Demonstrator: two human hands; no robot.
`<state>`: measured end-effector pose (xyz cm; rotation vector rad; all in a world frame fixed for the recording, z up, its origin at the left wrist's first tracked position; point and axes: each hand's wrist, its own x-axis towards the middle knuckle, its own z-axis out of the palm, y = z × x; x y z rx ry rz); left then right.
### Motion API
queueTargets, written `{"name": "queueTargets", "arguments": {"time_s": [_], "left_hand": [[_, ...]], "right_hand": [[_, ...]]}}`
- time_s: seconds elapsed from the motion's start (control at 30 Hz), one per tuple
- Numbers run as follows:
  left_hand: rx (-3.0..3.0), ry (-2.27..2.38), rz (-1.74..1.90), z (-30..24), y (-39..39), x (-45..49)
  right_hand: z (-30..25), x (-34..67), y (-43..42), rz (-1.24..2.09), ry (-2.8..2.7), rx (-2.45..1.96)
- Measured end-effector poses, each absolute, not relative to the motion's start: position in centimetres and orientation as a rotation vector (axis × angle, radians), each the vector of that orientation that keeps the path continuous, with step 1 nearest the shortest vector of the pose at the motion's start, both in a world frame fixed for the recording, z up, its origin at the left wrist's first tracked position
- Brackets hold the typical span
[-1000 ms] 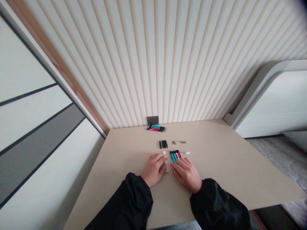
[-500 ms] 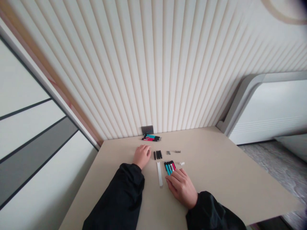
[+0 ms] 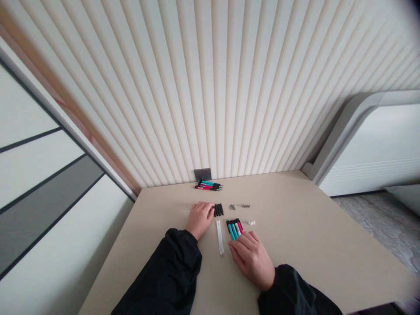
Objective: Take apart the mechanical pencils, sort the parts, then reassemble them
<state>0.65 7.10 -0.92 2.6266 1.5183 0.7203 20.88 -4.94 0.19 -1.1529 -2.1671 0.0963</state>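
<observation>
My left hand (image 3: 200,217) lies on the beige table (image 3: 295,245), its fingertips against a short row of black pen grips (image 3: 218,209). My right hand (image 3: 252,258) rests flat, fingers stretched, just below a row of coloured pen barrels (image 3: 234,228) in teal, white, pink and black. Between the hands lie thin white refill tubes (image 3: 219,237). Both sleeves are black. The left hand's fingers look loosely curled, with nothing visibly in them.
Assembled pens (image 3: 208,185) lie at the table's far edge by a grey wall plate (image 3: 202,174). Small metal parts (image 3: 239,206) and a white piece (image 3: 251,222) sit right of the grips. A ribbed wall stands behind; a white unit (image 3: 374,148) stands at right.
My left hand went from the white tubes up to the far left, then slid right to the black grips. My right hand stayed below the barrels.
</observation>
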Motion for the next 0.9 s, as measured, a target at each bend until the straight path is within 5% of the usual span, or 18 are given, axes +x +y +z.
{"name": "queueTargets", "arguments": {"time_s": [0.9], "left_hand": [[2.764, 1.723, 0.67, -1.4, 13.8, 0.0]], "right_hand": [[-0.1, 20.6, -4.2, 0.192, -2.133, -1.194]]}}
